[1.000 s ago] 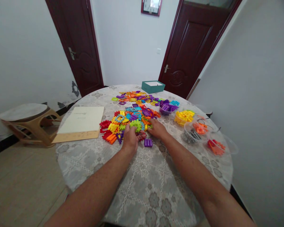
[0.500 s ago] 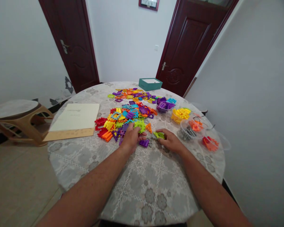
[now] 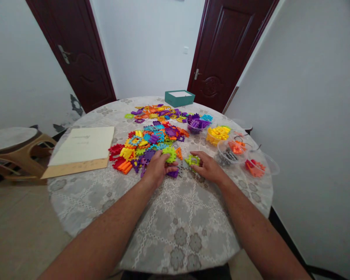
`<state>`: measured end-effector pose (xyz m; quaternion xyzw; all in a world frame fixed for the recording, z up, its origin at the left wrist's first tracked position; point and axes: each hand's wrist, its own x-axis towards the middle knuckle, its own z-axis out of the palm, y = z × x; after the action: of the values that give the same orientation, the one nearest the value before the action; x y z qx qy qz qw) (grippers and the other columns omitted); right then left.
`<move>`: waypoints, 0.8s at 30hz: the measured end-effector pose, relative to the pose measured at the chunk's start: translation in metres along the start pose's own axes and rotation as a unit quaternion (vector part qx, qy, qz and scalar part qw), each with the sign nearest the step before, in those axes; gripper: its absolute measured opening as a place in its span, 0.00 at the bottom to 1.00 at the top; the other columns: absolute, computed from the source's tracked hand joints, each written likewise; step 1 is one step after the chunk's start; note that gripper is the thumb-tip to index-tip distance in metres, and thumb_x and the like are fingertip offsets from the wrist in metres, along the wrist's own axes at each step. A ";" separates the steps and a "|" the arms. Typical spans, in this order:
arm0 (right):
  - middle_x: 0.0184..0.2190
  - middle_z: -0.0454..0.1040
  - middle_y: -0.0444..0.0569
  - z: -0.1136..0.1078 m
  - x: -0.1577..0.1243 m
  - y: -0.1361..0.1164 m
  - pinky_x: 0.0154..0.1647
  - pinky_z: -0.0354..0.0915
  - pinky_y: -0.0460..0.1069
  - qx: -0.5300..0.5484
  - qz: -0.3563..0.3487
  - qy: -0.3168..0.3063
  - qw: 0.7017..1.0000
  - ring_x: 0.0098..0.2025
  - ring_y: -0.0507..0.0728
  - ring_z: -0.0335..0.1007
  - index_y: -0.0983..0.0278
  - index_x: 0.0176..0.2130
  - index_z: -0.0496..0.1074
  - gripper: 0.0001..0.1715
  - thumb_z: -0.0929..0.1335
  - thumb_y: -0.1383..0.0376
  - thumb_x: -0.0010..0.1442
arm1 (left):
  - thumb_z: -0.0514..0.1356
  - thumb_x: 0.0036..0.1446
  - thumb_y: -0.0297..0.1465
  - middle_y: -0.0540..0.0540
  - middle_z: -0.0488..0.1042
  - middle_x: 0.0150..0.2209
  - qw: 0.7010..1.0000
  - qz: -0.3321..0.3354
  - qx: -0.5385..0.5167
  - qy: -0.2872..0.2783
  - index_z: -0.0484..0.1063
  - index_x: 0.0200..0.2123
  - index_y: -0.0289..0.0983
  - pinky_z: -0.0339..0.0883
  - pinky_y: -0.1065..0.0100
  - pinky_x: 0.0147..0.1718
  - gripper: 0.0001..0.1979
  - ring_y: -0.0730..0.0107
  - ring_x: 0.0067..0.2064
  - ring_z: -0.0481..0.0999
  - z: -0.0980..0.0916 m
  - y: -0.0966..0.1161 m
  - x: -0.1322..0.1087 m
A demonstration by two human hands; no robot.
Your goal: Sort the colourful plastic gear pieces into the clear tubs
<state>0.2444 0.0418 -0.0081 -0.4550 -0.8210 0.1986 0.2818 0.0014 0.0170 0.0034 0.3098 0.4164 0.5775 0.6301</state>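
Between the thumb and fingers of my left hand [image 3: 159, 166] is a lime-green gear-shaped building piece [image 3: 170, 154]. My right hand [image 3: 207, 166] pinches a second lime-green piece, an open toothed frame [image 3: 192, 160], low over the tablecloth. Just beyond my left hand spreads a pile of mixed plastic building pieces [image 3: 151, 142] in red, yellow, blue, purple and orange. An orange triangular piece [image 3: 179, 153] lies between the hands. Partly behind my left fingers is a purple piece [image 3: 174, 172].
Clear tubs of purple [image 3: 196, 124], yellow [image 3: 218, 135], grey [image 3: 230, 152] and orange-red pieces [image 3: 254, 168] line the right side. Farther back lie another loose pile [image 3: 154, 112] and a green box [image 3: 179, 98]. Papers [image 3: 83, 146] rest at left. A stool [image 3: 17, 151] stands beyond the table.
The camera view has shifted, so the table appears farther left. The green frame in my right hand has turned and its opening shows more. Both hands keep their pieces.
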 end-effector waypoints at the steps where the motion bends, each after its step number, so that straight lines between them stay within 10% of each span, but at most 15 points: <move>1: 0.57 0.73 0.57 0.000 0.000 0.001 0.54 0.68 0.56 -0.023 -0.010 -0.011 1.000 0.49 0.60 0.73 0.61 0.64 0.68 0.33 0.71 0.64 0.61 | 0.63 0.55 0.31 0.50 0.72 0.36 1.000 -0.001 -0.007 -0.003 0.61 0.40 0.40 0.80 0.63 0.27 0.13 0.63 0.31 0.83 0.000 0.000 0.000; 8: 0.54 0.74 0.57 0.001 -0.001 0.007 0.59 0.65 0.55 -0.089 0.000 -0.058 0.994 0.56 0.62 0.70 0.65 0.61 0.70 0.33 0.70 0.68 0.57 | 0.63 0.51 0.28 0.49 0.73 0.36 0.999 -0.012 -0.037 -0.007 0.62 0.40 0.39 0.80 0.63 0.26 0.14 0.61 0.32 0.84 0.000 0.002 -0.001; 17: 0.40 0.73 0.46 -0.005 -0.001 -0.023 0.33 0.64 0.48 0.075 0.026 0.068 0.994 0.27 0.50 0.63 0.61 0.64 0.67 0.35 0.70 0.64 0.60 | 0.62 0.58 0.32 0.41 0.78 0.42 0.995 -0.057 -0.070 -0.032 0.65 0.46 0.37 0.81 0.60 0.33 0.13 0.58 0.37 0.85 0.004 0.004 -0.007; 24: 0.58 0.67 0.57 0.015 -0.002 -0.057 0.52 0.71 0.56 0.004 -0.105 0.074 0.992 0.53 0.62 0.70 0.55 0.67 0.63 0.37 0.71 0.65 0.61 | 0.66 0.60 0.39 0.39 0.78 0.50 0.986 -0.081 -0.059 -0.132 0.73 0.50 0.38 0.79 0.64 0.41 0.18 0.63 0.45 0.81 0.011 -0.001 -0.019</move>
<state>0.1992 0.0102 0.0131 -0.3788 -0.8403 0.1374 0.3626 0.0122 -0.0008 0.0106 0.3107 0.3186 0.5019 0.7416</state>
